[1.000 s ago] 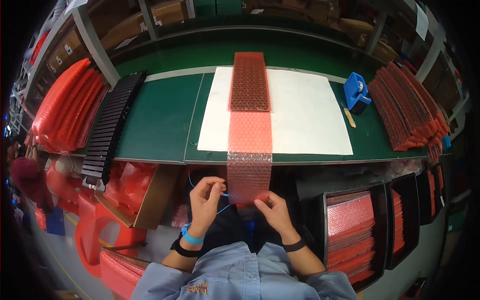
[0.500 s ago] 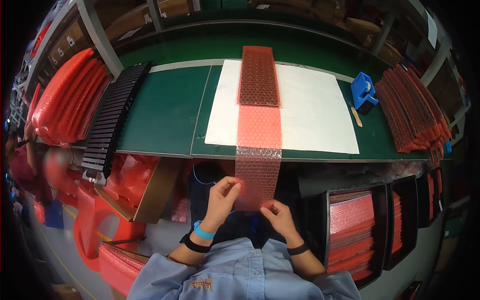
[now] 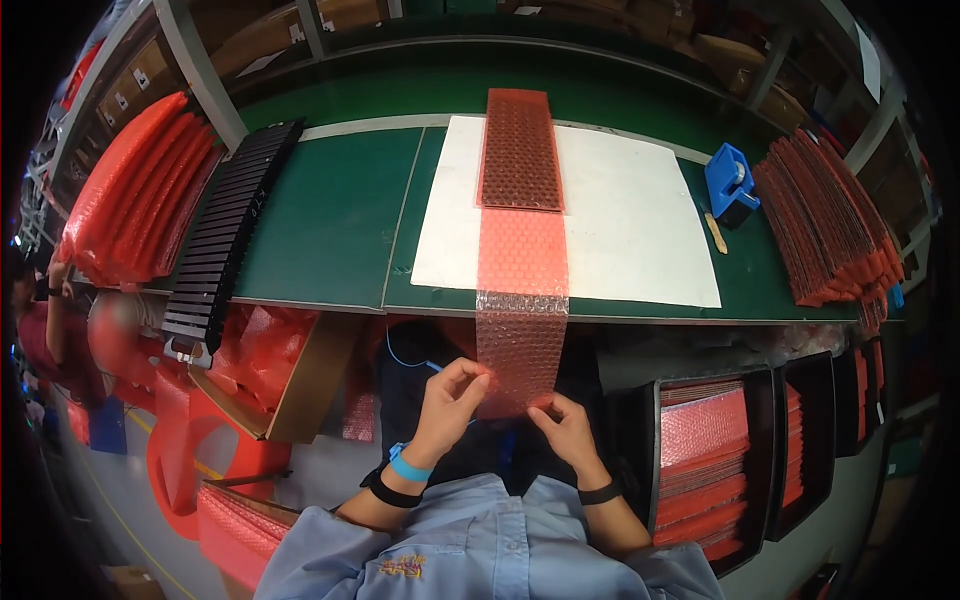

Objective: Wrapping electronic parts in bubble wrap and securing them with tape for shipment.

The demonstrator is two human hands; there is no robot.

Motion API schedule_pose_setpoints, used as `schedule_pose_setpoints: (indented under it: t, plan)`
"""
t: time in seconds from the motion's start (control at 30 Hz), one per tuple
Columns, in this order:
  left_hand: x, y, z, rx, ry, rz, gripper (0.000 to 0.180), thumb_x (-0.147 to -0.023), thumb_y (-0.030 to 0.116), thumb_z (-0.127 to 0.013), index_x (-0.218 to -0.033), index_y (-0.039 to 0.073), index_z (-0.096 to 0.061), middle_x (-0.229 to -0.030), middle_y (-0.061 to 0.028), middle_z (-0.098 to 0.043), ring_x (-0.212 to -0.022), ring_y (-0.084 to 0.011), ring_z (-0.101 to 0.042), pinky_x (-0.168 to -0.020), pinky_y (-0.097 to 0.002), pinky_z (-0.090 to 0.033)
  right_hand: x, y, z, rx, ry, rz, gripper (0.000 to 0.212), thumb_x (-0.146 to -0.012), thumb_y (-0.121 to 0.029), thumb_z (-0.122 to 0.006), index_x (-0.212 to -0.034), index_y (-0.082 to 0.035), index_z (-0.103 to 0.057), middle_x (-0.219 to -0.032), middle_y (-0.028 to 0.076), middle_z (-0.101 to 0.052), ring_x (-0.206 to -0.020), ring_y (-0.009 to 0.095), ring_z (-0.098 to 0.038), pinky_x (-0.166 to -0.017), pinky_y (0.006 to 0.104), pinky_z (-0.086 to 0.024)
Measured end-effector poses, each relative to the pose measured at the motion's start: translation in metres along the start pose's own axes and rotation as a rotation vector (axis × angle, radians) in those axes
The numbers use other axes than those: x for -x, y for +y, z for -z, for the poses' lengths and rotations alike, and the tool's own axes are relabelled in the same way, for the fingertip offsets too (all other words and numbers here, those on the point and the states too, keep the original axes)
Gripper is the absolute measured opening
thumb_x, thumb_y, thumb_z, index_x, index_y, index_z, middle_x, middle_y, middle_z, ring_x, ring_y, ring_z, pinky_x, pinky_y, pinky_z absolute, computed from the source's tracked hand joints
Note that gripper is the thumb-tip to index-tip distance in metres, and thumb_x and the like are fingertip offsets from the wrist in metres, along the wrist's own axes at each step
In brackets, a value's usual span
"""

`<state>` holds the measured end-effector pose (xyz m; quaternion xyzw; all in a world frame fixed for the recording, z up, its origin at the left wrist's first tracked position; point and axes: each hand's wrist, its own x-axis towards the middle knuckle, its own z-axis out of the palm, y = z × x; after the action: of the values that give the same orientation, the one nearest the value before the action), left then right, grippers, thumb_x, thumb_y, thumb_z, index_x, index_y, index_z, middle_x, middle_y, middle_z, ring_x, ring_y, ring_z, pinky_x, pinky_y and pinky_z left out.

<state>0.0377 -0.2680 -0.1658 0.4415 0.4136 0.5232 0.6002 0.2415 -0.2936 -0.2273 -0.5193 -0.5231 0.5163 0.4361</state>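
Observation:
A strip of red bubble wrap runs over the table's front edge and hangs toward my lap. My left hand pinches its left side near the low end. At its lower right corner my right hand grips it between thumb and fingers. The strip's far part lies on a white board. On that part rests a dark flat rectangular piece, seen through or covered by red bubble wrap; what is inside I cannot make out.
On the green table stand a black slotted rack, a blue tape dispenser and a small yellowish tool. Red bubble-wrap sheets are stacked left, wrapped pieces right. Black bins hold more. A co-worker is far left.
Both my hands have shifted slightly to the right with the strip's low end. The view has moved a little. My grip looks the same.

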Motion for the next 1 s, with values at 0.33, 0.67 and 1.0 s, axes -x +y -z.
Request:
schedule_pose_setpoints:
  t: [0.33,0.67,1.0]
  plan:
    - [0.0036,0.0046,-0.0051,0.009,0.001,0.013,0.004,-0.093,0.005,-0.058,-0.095,0.002,-0.06,-0.086,0.0022,-0.061,-0.079,-0.0034,-0.053,-0.069,-0.0186,-0.043,0.0042,-0.0018,0.0003,0.017,0.014,-0.004,0.011,-0.086,-0.008,-0.068,-0.094,0.0,-0.066,-0.08,0.005,-0.068,-0.073,0.009,-0.06,-0.069,0.0247,-0.048]
    - [0.0041,-0.0007,-0.0035,0.048,-0.008,0.018,0.003,-0.093,0.004,-0.058,-0.094,0.002,-0.059,-0.086,0.0021,-0.061,-0.079,-0.0032,-0.053,-0.07,-0.0184,-0.042,0.0088,0.001,-0.0014,0.151,-0.01,-0.007,0.017,-0.085,-0.01,-0.069,-0.099,0.0,-0.067,-0.088,0.01,-0.071,-0.08,0.014,-0.066,-0.073,0.0275,-0.05]
    - [0.0048,-0.0021,-0.0029,-0.001,0.009,0.017,0.003,-0.095,0.006,-0.057,-0.095,0.003,-0.058,-0.088,0.0022,-0.06,-0.08,-0.0032,-0.053,-0.072,-0.0191,-0.043,0.0086,0.0003,-0.0004,0.151,-0.018,-0.013,0.018,-0.085,-0.011,-0.069,-0.1,-0.001,-0.067,-0.089,0.011,-0.071,-0.081,0.015,-0.066,-0.074,0.028,-0.05]
